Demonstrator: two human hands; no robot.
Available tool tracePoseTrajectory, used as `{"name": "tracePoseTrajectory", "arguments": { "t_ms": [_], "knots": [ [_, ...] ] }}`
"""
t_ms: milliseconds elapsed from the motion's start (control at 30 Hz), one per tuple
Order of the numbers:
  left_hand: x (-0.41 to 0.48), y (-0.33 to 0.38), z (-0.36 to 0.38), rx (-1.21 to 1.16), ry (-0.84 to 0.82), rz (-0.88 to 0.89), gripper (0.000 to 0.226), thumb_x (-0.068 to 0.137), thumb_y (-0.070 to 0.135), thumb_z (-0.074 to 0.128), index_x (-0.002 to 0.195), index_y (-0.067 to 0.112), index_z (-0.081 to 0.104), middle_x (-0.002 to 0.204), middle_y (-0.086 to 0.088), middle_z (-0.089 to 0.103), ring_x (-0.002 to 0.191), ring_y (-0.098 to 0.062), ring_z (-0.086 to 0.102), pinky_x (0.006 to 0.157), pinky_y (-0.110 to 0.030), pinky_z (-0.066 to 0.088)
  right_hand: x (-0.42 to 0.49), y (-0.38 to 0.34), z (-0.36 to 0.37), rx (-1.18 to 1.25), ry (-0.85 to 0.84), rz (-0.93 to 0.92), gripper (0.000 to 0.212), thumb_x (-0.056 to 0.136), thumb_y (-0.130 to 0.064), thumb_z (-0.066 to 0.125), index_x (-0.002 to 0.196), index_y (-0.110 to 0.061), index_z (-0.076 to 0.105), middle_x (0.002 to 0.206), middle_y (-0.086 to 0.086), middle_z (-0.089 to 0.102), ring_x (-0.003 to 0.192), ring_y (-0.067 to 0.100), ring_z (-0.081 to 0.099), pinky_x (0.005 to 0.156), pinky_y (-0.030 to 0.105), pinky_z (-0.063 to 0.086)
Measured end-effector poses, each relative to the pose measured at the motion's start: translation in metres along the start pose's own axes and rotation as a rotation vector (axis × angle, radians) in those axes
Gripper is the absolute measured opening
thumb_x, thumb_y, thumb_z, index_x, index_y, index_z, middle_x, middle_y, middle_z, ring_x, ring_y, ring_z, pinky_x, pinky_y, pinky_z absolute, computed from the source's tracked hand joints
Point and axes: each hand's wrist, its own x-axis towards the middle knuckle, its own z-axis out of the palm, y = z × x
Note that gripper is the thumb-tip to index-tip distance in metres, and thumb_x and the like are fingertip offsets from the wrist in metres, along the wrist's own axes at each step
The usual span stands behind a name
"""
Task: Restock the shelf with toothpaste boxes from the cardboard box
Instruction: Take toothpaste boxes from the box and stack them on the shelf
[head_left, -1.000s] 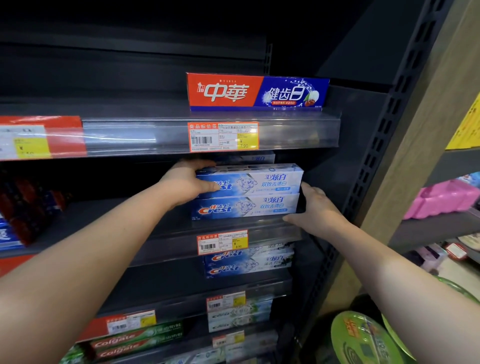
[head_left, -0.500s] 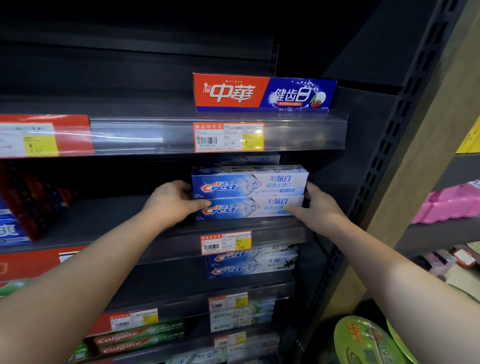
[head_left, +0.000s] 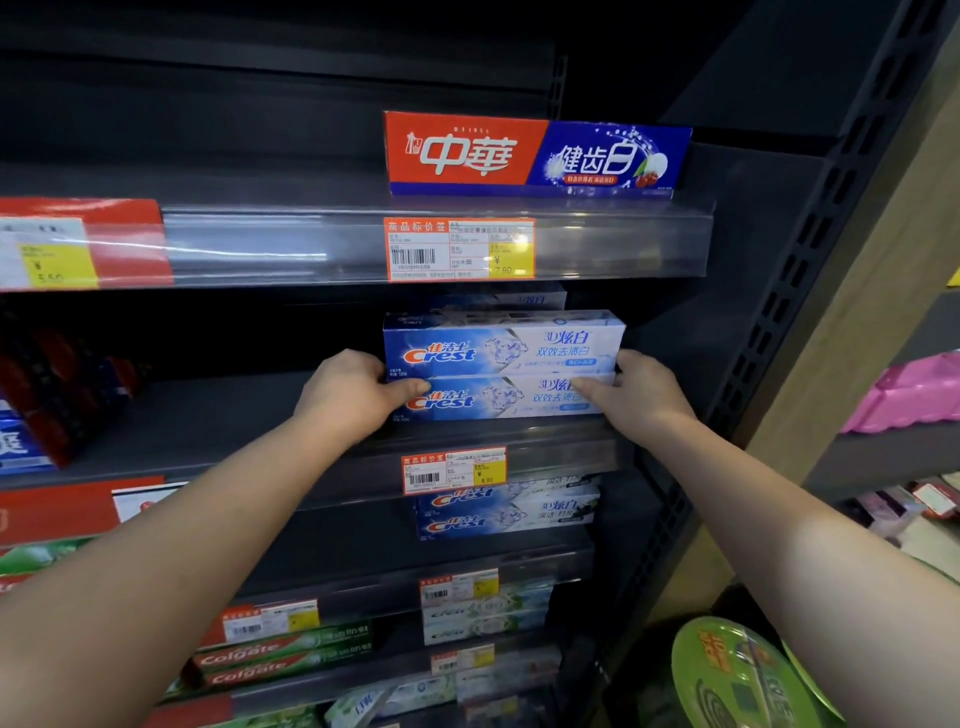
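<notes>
Clamped two stacked toothpaste boxes (head_left: 504, 374) endwise: left hand (head_left: 348, 395) at left end, right hand (head_left: 639, 397) at right. Sat on middle shelf (head_left: 208, 415) — long axis left-to-right, equally near both.

blue-white Crest boxes (head_left: 504, 364), red-blue toothpaste box (head_left: 535, 156), dark grey shelf (head_left: 234, 415)

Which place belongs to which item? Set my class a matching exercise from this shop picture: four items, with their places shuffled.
Items
1. red-and-blue box
2. stacked Crest boxes
3. Colgate boxes
4. pink package

Places
a. lowest of the four, at the left
b. between the left hand and the right hand
c. far right
d. highest of the four

Pairs: 1-d, 2-b, 3-a, 4-c
</notes>
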Motion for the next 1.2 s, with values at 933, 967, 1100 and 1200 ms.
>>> {"name": "tracePoseTrajectory", "arguments": {
  "t_ms": [933, 967, 1100, 1200],
  "knots": [
    [0.053, 0.011, 0.021, 0.018, 0.054, 0.022, 0.042, 0.078, 0.047, 0.065, 0.091, 0.007, 0.067, 0.102, -0.016, 0.067, 0.097, -0.032, 0.061, 0.076, -0.032, 0.045, 0.054, -0.009, 0.021, 0.039, 0.024, 0.092, 0.051, 0.081, -0.023, 0.066, 0.125, -0.010, 0.045, 0.127, 0.010, 0.056, 0.114, 0.027, 0.055, 0.092, 0.029, 0.042],
    [0.053, 0.011, 0.021, 0.011, 0.053, 0.016, 0.042, 0.078, 0.047, 0.066, 0.089, 0.006, 0.067, 0.100, -0.017, 0.067, 0.095, -0.032, 0.061, 0.076, -0.032, 0.045, 0.054, -0.009, 0.021, 0.037, 0.025, 0.088, 0.051, 0.081, -0.023, 0.066, 0.125, -0.009, 0.044, 0.128, 0.010, 0.055, 0.115, 0.027, 0.054, 0.092, 0.028, 0.042],
    [0.052, 0.005, 0.023, -0.004, 0.058, -0.010, 0.042, 0.074, 0.046, 0.070, 0.087, 0.006, 0.068, 0.096, -0.015, 0.068, 0.092, -0.031, 0.062, 0.081, -0.036, 0.050, 0.050, -0.007, 0.023, 0.017, 0.020, 0.076, 0.054, 0.080, -0.023, 0.067, 0.125, -0.007, 0.043, 0.130, 0.010, 0.053, 0.117, 0.027, 0.052, 0.092, 0.029, 0.042],
    [0.049, 0.003, 0.025, -0.022, 0.070, -0.020, 0.040, 0.071, 0.046, 0.072, 0.082, 0.008, 0.067, 0.090, -0.011, 0.068, 0.088, -0.030, 0.062, 0.078, -0.036, 0.051, 0.046, -0.003, 0.023, 0.030, 0.014, 0.057, 0.053, 0.077, -0.021, 0.069, 0.122, -0.006, 0.046, 0.127, 0.010, 0.055, 0.114, 0.027, 0.054, 0.093, 0.032, 0.044]
  ]
}}
